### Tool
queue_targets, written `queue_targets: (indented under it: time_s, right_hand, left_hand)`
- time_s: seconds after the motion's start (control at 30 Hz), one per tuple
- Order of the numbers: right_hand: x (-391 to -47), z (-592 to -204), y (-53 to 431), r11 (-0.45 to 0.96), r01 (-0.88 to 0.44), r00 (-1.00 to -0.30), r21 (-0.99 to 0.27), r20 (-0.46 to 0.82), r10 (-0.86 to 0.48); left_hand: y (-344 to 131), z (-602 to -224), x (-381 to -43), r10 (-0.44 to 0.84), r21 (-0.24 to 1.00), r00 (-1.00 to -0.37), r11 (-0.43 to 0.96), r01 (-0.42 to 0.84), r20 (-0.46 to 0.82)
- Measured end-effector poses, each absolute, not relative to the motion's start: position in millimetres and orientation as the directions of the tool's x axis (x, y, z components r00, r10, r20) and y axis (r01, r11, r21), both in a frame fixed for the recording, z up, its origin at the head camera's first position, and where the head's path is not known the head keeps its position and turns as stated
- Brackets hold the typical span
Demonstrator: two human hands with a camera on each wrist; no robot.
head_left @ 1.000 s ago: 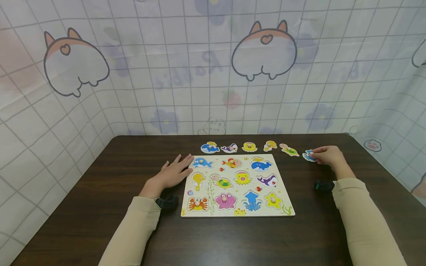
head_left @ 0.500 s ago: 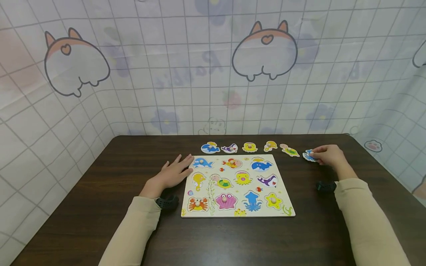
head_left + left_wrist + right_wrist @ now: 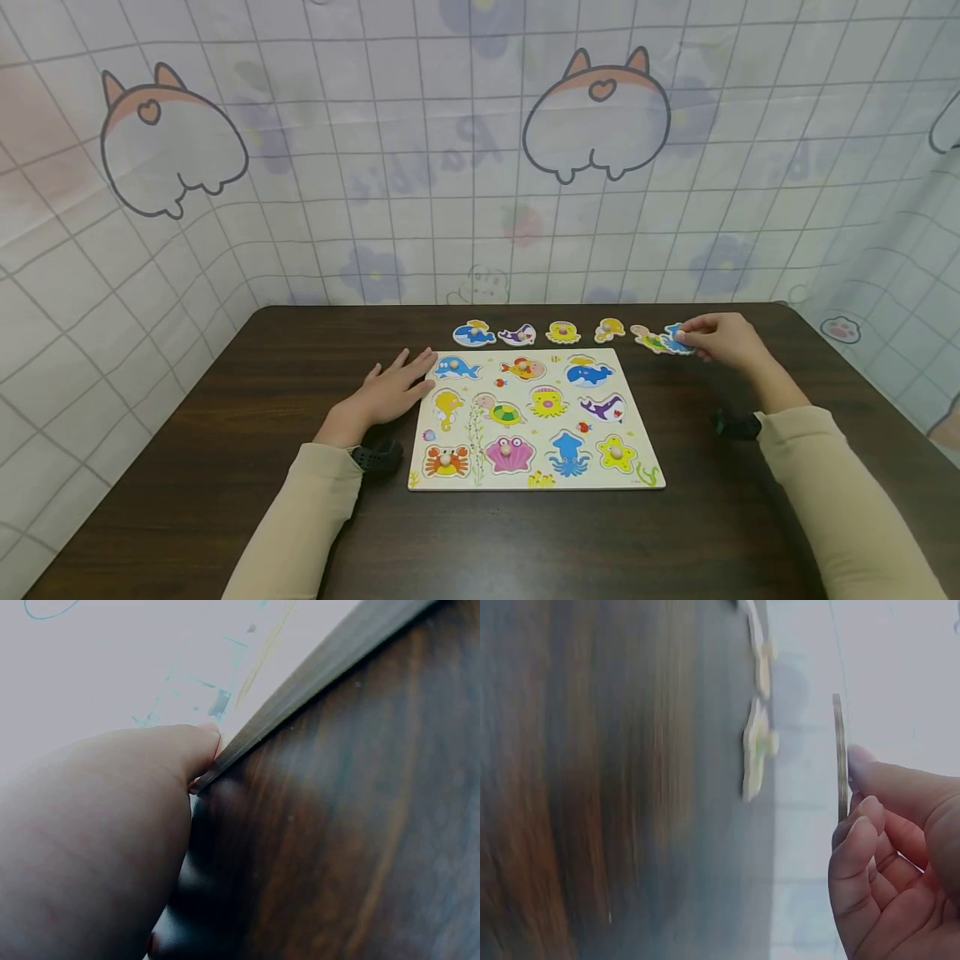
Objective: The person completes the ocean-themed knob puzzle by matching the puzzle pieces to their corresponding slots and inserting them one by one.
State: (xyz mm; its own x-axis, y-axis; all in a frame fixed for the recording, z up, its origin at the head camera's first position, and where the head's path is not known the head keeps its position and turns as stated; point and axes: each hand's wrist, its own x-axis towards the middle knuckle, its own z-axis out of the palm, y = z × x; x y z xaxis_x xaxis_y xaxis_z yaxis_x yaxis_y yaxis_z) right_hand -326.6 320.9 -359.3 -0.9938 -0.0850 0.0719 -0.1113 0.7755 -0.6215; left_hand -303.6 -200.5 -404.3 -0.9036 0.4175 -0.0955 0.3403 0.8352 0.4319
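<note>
My right hand (image 3: 726, 340) pinches a blue squid puzzle piece (image 3: 676, 338) between thumb and fingers, above the table at the right. In the right wrist view the piece (image 3: 841, 754) shows edge-on, lifted clear of the tabletop. It overlaps the turtle piece (image 3: 654, 340) in the head view. My left hand (image 3: 387, 393) lies with spread fingers at the upper left edge of the wooden puzzle board (image 3: 600, 480), its thumb (image 3: 196, 746) against the board's edge. Crab, shell, star, fish and blue fish pieces with knobs sit in the board.
Along the far side of the table (image 3: 247, 433) lie the whale piece (image 3: 473, 334), purple whale piece (image 3: 517, 335), octopus piece (image 3: 562, 332) and seahorse piece (image 3: 609, 330). A patterned cloth (image 3: 480, 225) hangs behind the table.
My right hand has lifted the squid piece off the table and moved it left and up toward the turtle piece. The left hand and the board have stayed put.
</note>
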Motion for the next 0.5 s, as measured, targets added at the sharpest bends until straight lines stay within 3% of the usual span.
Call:
queue_targets:
  time_s: [0.5]
  right_hand:
    - [-311.3, -341.7, 275.8, 0.744, -0.18, -0.982, -0.643, 0.074, -0.174]
  left_hand:
    - [-200.6, -403.7, -303.9, 0.412, 0.431, -0.906, 0.839, 0.333, -0.1]
